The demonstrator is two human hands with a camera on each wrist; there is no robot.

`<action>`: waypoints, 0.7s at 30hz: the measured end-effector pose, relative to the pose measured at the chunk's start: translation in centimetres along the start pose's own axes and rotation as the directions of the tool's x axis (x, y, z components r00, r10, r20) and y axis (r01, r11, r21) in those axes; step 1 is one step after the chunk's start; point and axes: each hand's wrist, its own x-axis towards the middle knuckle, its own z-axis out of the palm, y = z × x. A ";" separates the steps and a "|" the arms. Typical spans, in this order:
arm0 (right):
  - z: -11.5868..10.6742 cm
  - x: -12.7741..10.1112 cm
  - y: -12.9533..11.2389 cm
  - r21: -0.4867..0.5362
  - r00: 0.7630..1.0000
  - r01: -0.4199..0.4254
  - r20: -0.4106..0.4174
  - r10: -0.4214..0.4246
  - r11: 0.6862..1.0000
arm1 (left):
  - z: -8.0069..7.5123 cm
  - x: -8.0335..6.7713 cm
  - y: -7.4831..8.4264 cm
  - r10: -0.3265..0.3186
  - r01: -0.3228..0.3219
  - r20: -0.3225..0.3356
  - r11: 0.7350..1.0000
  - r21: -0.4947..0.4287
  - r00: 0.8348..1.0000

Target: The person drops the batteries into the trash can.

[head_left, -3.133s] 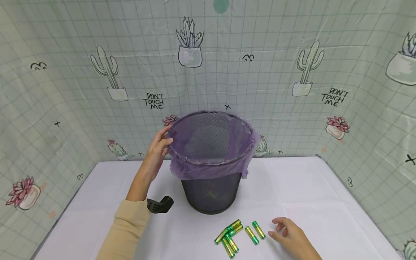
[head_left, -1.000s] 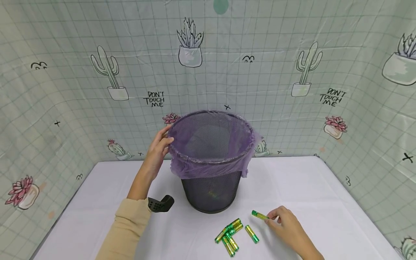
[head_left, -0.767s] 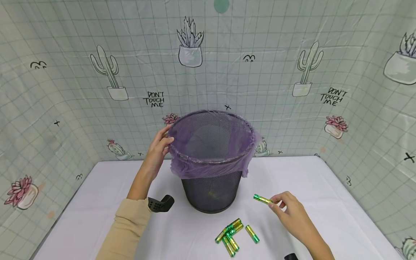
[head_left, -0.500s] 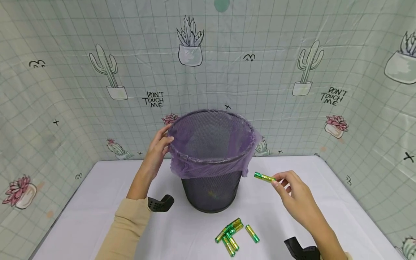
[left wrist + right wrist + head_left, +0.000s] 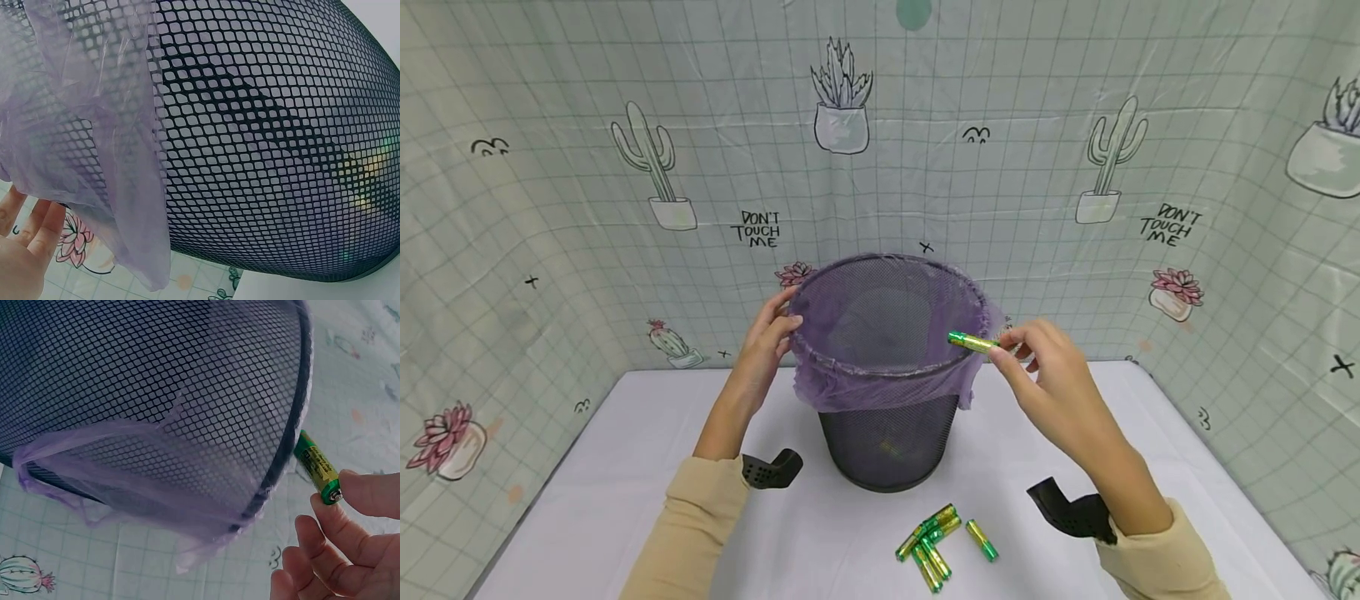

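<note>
A black mesh wastebasket (image 5: 887, 442) stands on the table, with a thin purple bag (image 5: 880, 393) folded over its rim. My left hand (image 5: 763, 346) holds the rim's left side, thumb at the edge and fingers outside; in the left wrist view the fingers lie against the bag. Between thumb and fingertips my right hand (image 5: 1048, 379) pinches a green and gold battery (image 5: 972, 342) by one end. Its far end overlaps the basket's right rim in the head view. From the right wrist, the battery (image 5: 317, 469) appears right beside the rim.
Several more batteries (image 5: 931, 546) lie clustered before the basket, and a single battery (image 5: 982, 540) lies to their right. Green and gold shows faintly through the mesh (image 5: 369, 172) low in the basket. A cactus-print cloth (image 5: 1030, 275) hangs behind the white table (image 5: 1075, 433).
My right hand has picked up a battery from the table and carried it up and left to the basket's rim. The left hand has stayed on the rim.
</note>
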 end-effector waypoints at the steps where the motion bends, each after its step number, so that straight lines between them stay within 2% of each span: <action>1: 0.1 0.4 -0.1 0.005 1.000 0.000 0.012 0.000 1.000 | 0.0 0.0 0.0 0.001 -0.001 -0.001 1.000 -0.001 1.000; 7: 0.7 1.6 -0.3 0.006 0.996 -0.037 0.084 0.037 0.999 | 0.2 0.1 0.0 0.007 -0.007 0.000 1.000 -0.013 1.000; 21: 1.6 2.7 -0.1 -0.038 0.988 -0.081 0.130 0.085 0.996 | 0.1 -0.1 0.1 -0.002 0.002 -0.001 1.000 -0.003 1.000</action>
